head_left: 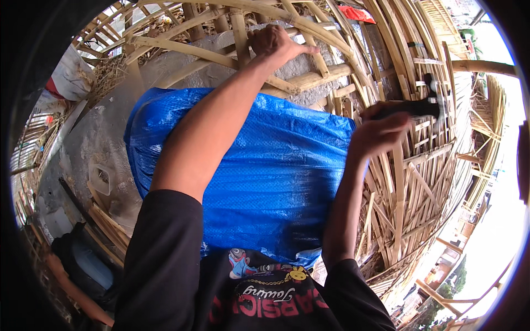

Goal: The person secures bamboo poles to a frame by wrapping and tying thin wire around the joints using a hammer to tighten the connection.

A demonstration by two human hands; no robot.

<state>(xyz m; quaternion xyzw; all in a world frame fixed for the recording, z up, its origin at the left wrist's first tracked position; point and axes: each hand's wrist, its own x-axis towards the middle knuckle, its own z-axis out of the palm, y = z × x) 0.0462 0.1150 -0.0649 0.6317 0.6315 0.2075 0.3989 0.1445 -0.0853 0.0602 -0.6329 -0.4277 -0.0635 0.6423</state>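
Observation:
My right hand (383, 132) grips a hammer (408, 109) by its dark handle, with the metal head up and to the right, slightly blurred. My left hand (271, 43) reaches far forward to a frame of bamboo poles (240, 36). Its fingers are curled and its thumb sticks out to the right, near a bamboo strip (313, 55). What those fingers close around is hidden. Between my forearms a blue woven plastic sheet (265, 165) spreads in front of my body.
Split bamboo slats (397, 204) are stacked densely along the right. On the left is a grey, stained floor (116, 138) with a clear plastic container (101, 177). Another person's arm (74, 287) shows at lower left. A red piece (356, 14) lies among the far slats.

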